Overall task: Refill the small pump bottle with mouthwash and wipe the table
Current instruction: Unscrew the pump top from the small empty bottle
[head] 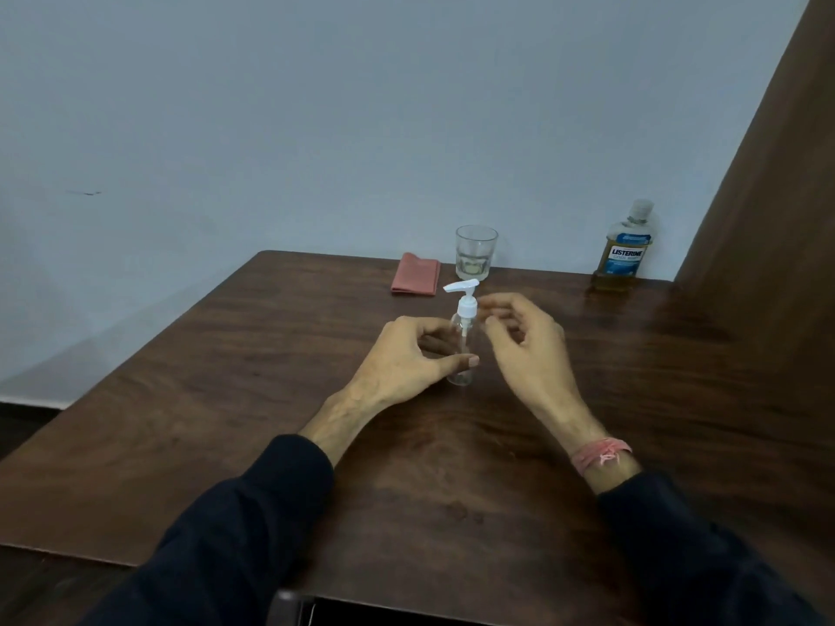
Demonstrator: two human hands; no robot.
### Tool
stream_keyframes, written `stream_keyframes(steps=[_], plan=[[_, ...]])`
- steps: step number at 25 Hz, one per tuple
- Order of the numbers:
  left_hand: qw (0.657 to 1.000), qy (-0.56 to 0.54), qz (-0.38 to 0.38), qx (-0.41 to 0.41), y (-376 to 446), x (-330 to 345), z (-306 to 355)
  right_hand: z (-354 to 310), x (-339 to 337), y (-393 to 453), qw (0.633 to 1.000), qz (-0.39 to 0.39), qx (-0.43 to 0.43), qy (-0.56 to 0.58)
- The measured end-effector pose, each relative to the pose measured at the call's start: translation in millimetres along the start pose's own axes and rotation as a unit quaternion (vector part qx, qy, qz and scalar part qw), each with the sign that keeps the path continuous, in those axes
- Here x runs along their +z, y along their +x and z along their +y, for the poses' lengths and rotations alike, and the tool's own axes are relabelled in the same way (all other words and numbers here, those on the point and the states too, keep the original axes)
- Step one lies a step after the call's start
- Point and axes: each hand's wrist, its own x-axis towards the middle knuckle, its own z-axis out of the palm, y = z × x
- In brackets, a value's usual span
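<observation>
My left hand (pixel 406 359) is gripping the upright pump bottle (pixel 463 341) (white pump on); my right hand (pixel 526 343) is hovering loosely curled beside its pump, holding nothing.

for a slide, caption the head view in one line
Left hand steadies the empty pump bottle on the table; right hand open beside its pump.

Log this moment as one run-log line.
stage: pre-refill | pump bottle: upright, capped | left hand: around it | right hand: open beside pump | mouthwash bottle: untouched

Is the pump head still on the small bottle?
On. The white pump head sits atop the upright, clear small bottle, which looks empty.
</observation>
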Motion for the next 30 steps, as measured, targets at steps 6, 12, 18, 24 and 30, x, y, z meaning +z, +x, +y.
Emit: stream_keyframes(steps=[6,12,18,24,30], plan=[[0.998,-0.013,-0.039,0.051,4.7,1.9,-3.3,1.1,20.4,-5.8,0.988,0.009,-0.011,0.157],[0.999,-0.001,-0.012,0.046,4.2,4.7,-2.1,5.4,21.8,-5.1,0.963,0.033,0.050,0.263],[0.997,0.013,-0.026,0.070,5.4,2.7,-5.1,2.8,21.7,-7.7,0.965,-0.017,0.023,0.262],[0.997,0.002,-0.045,0.054,10.0,2.3,-16.0,8.1,17.0,-2.0,0.964,-0.084,0.040,0.250],[0.997,-0.030,-0.039,0.056,11.8,3.5,-19.0,9.5,9.7,3.1,0.960,-0.012,0.024,0.278]])
